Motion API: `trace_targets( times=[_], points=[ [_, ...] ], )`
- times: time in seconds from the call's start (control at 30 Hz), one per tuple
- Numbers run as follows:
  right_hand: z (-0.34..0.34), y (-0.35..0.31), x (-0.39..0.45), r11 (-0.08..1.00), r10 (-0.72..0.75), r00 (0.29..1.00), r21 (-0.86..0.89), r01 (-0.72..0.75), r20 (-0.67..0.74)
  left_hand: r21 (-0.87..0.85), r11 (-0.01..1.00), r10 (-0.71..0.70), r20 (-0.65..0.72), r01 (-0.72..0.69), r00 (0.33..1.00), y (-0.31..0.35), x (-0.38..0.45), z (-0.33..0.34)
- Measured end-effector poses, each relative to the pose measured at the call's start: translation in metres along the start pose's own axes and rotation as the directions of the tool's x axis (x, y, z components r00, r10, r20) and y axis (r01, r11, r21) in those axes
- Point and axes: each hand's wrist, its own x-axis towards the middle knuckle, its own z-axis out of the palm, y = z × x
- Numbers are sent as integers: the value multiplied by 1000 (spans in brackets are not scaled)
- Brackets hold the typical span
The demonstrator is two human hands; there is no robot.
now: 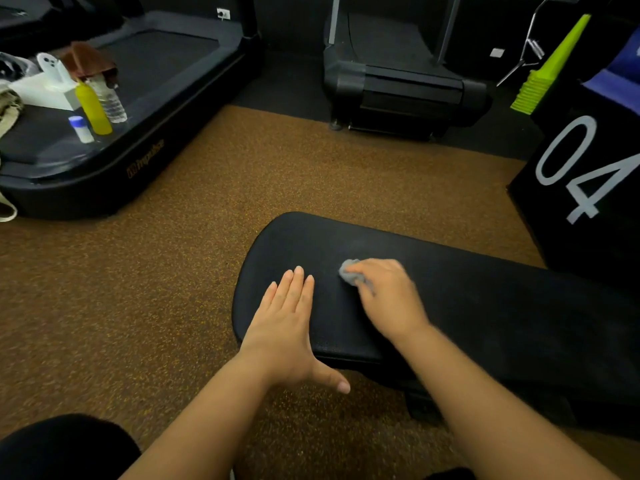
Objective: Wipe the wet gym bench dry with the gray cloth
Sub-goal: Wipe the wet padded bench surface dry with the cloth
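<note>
A black padded gym bench (485, 299) runs from the middle of the view to the right edge. My right hand (388, 292) presses a small bunched gray cloth (349, 273) onto the pad near its rounded left end; only a bit of the cloth shows past the fingers. My left hand (287, 327) lies flat on the near left edge of the pad, fingers together and thumb spread off the side, holding nothing. The right hand is slightly blurred.
Brown speckled floor (156, 271) surrounds the bench. A black treadmill deck (145, 98) at the left carries a yellow bottle (92, 109), a clear bottle and a small white container. Another machine (401, 84) stands behind. A black box marked 04 (581, 174) is at right, green cones (550, 64) above.
</note>
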Motion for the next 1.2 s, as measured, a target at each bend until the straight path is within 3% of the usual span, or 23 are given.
trace_targets(
  times=[0.1, 0.23, 0.3, 0.4, 0.5, 0.6, 0.8, 0.93, 1.0, 1.07, 1.2],
  points=[
    [4, -26, -41, 976, -202, 977, 102, 195, 66, -160, 984, 79, 4, -78, 997, -13, -3, -4],
    [-20, 4, -80, 895, -444, 875, 135, 424, 193, -377, 918, 132, -10, -126, 991, -35, -14, -13],
    [-32, 17, -84, 807, -580, 783, 27, 590, 225, -527, 842, 126, -7, -111, 992, -40, -15, -15],
    [-33, 1, -74, 564, -782, 574, -115, 818, 243, -681, 732, 93, 74, -18, 993, -42, -11, -25],
    [-1, -40, -54, 370, -877, 399, -153, 916, 268, -803, 593, 57, 119, 63, 991, -43, -7, -30],
    [46, -73, -45, 279, -899, 319, -169, 945, 301, -822, 564, 19, 105, 76, 994, -43, -6, -22],
    [34, -59, -54, 206, -860, 273, -196, 959, 432, -722, 685, -65, 68, 94, 996, -40, -8, -6],
    [5, -15, -68, 198, -838, 273, -202, 959, 472, -656, 755, -5, -19, -9, 1000, -34, -10, -2],
    [-5, 2, -75, 275, -843, 332, -191, 942, 423, -670, 742, -1, -23, -15, 1000, -30, -13, -3],
    [-13, 11, -83, 413, -825, 435, -141, 900, 360, -727, 686, -7, -19, -9, 1000, -29, -14, -4],
    [-8, -12, -77, 662, -744, 659, -19, 750, 113, -935, 353, -79, 6, 34, 997, -31, -13, -11]
  ],
)
